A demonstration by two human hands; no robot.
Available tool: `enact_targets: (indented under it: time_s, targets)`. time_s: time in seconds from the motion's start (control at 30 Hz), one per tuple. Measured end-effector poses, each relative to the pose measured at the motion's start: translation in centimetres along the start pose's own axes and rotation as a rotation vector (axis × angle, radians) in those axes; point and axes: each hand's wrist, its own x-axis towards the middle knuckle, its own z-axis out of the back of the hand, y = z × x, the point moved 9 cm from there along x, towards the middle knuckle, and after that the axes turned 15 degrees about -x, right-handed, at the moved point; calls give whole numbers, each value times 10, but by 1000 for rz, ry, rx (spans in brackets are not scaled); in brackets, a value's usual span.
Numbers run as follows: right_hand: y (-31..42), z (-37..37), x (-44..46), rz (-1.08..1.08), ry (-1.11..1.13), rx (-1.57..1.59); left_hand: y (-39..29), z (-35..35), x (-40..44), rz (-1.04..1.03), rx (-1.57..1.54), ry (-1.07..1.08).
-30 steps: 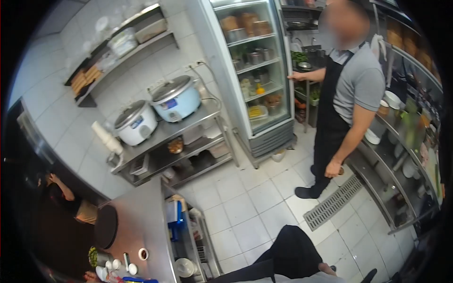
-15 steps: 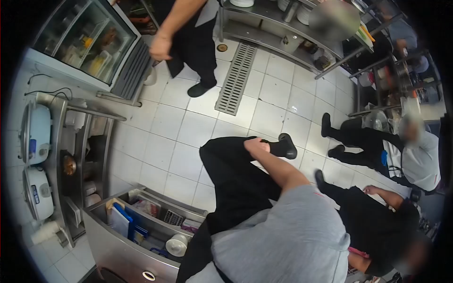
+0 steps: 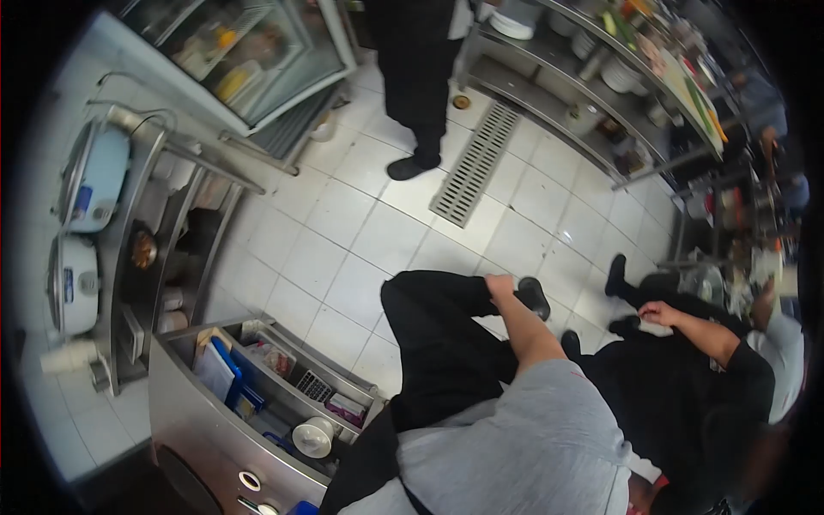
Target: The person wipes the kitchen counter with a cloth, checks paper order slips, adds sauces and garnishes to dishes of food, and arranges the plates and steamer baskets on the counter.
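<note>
My right hand [image 3: 498, 289] is at the lower end of my black trouser leg [image 3: 429, 296]. The fingers are curled over the hem at the ankle, and part of their grip is hidden. My bent leg lies across the view, and its black shoe [image 3: 532, 299] points right. The forearm comes up from my grey sleeve [image 3: 549, 395]. My left hand is out of view. At lower left, near my lap, a metal drawer unit [image 3: 215, 455] has an open top holding a blue folder [image 3: 225, 378], a calculator [image 3: 314, 386] and a round white container [image 3: 313, 438].
A person in black [image 3: 687, 386] is close at my right, with a co-worker's shoe [image 3: 412, 166] ahead. A glass-door fridge [image 3: 257, 77], rice cookers [image 3: 77, 283], metal shelves [image 3: 549, 103] and a floor drain grate [image 3: 476, 163] surround the white tiles.
My right hand now covers the ankle skin that showed earlier. The view has shifted. The co-worker's arm by the fridge has left view, and the person in black has raised a hand.
</note>
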Motion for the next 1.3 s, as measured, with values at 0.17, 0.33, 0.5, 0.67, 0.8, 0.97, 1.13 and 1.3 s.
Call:
enact_targets:
  time_s: [0.17,0.33,0.5,0.67,0.8,0.97,1.13,1.3]
  targets:
    - [33,-7,-46,11,205,-34,53,8,-53,257,37,-21]
    - [43,-46,25,362,133,-611,115,24,-136,611,134,-27]
    - [76,-81,10,511,267,-465,166,24,-206,937,255,-60]
    - [42,-64,-50,313,257,-241,184,3,-217,1012,166,69]
    - [22,-153,-26,969,701,-563,179,7,-216,1015,75,56]
    - [86,-209,-115,802,928,-1078,176,10,-215,1014,25,10]
    - [105,-245,-125,1197,821,-1506,163,28,-202,923,-81,-125]
    - [110,-277,-151,1501,764,-2178,162,34,-202,969,-146,-138]
